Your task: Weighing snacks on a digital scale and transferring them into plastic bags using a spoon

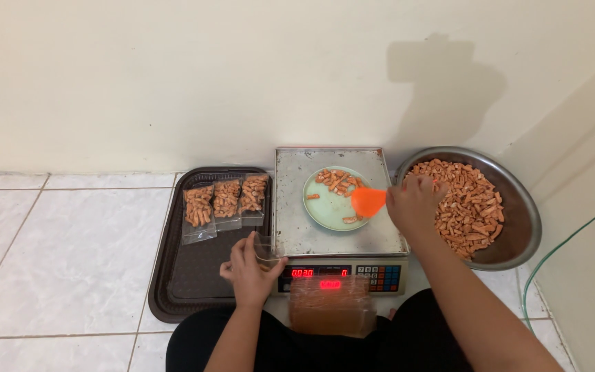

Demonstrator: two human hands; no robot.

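Orange scoop [368, 201] gripped in right hand [414, 203] over green plate [335, 198].

scoop [368, 201]: bright orange
plate [330, 207]: pale green
tray [191, 275]: dark brown
bowl [518, 220]: silver
floor [56, 241]: white tiles

Soft, even indoor light is falling from above and behind the person, throwing a blurred grey head-shaped shadow [442, 89] on the cream wall above the round steel bowl [518, 207]. The steel scale platform [290, 200], left of that bowl, is glinting dully. The orange plastic scoop [368, 201] is smearing slightly; edges are bending mildly.
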